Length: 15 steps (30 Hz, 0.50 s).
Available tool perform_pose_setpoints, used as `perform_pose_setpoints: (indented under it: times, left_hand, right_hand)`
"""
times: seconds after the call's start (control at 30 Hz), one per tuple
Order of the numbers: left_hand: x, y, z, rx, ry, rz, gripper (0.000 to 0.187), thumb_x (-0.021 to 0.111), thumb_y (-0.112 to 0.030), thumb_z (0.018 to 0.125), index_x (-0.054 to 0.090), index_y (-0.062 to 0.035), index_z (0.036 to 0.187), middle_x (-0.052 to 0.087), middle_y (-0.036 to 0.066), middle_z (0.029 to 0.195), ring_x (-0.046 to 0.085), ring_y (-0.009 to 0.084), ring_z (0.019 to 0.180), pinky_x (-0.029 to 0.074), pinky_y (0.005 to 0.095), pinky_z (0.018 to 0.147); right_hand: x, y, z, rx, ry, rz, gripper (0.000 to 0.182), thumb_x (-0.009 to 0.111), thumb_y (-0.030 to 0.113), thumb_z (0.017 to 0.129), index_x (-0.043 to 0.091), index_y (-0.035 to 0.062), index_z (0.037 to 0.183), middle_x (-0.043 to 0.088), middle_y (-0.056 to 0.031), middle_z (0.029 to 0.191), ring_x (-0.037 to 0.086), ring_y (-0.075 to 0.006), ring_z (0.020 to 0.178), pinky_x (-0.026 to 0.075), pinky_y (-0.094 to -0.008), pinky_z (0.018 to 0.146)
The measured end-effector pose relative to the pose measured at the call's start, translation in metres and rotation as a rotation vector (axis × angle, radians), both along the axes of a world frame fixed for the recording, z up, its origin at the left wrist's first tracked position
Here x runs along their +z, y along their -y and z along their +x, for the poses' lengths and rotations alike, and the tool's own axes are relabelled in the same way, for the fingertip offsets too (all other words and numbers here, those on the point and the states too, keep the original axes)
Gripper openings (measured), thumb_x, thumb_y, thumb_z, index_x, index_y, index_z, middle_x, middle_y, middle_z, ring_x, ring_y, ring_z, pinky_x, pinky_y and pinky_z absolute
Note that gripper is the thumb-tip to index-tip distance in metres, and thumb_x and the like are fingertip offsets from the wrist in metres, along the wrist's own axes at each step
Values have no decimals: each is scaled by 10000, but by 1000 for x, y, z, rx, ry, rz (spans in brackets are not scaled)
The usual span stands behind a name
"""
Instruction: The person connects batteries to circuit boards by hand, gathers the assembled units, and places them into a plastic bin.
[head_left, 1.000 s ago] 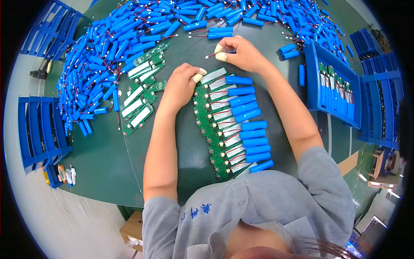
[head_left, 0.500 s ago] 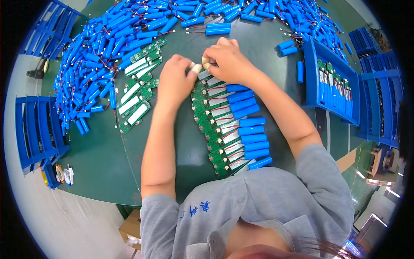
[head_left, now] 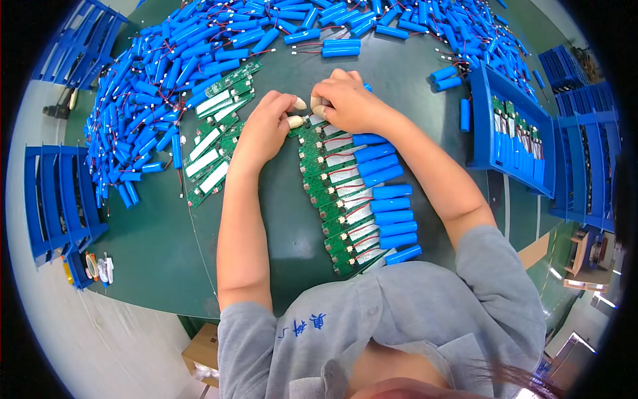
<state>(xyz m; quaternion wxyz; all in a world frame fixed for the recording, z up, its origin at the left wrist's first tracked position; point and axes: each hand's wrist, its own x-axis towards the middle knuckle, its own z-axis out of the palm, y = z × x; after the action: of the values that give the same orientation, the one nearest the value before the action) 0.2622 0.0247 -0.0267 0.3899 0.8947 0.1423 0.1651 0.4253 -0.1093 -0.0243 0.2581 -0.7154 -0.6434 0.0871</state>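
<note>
My left hand (head_left: 269, 126), with pale finger covers, is at the far end of a row of green circuit boards (head_left: 314, 174). Its thumb and index fingertip are apart, the thumb touching or just over the end board. Close beside it, my right hand (head_left: 349, 105) is closed, with finger covers on its bent fingers. The blue end of a battery (head_left: 367, 87) shows past its knuckles; most of that battery is hidden. Along the row, blue batteries (head_left: 392, 191) lie to the right of the boards, joined by red and black wires across silver-white strips (head_left: 354, 211).
Loose wired blue batteries (head_left: 143, 100) are heaped along the back and left. A stack of boards with white strips (head_left: 206, 159) lies left of my left arm. A blue bin (head_left: 512, 126) at right holds battery-and-board sets. Blue racks (head_left: 60, 199) stand at the side.
My left thumb and index finger have parted, and the thumb has shifted down and left. My right hand has shifted slightly down; a blue battery end now shows behind it.
</note>
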Motion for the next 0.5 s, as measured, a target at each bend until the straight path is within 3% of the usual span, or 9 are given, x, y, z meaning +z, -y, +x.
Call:
perform_pose_setpoints:
  times: [0.3,0.4,0.5]
  left_hand:
    - [-1,-1,3,-105,7,221,152,581,35,803,613,-30,936,549,94,945,568,269,779,463,361,709]
    - [11,6,1,72,-62,135,112,583,21,790,603,-23,892,561,95,910,578,294,788,467,370,719]
    - [2,-3,5,20,-56,226,112,591,11,775,612,-25,879,568,95,845,581,298,776,468,369,711]
  right_hand:
    - [6,-4,-10,23,96,-51,112,608,54,725,612,98,828,612,-34,803,520,-245,932,344,-388,878]
    - [2,-8,-12,65,131,-41,109,593,30,718,599,84,812,613,-56,823,520,-263,935,348,-391,877]
    - [3,-11,-15,92,132,-52,110,577,19,717,576,76,811,607,-69,845,521,-284,939,353,-405,871]
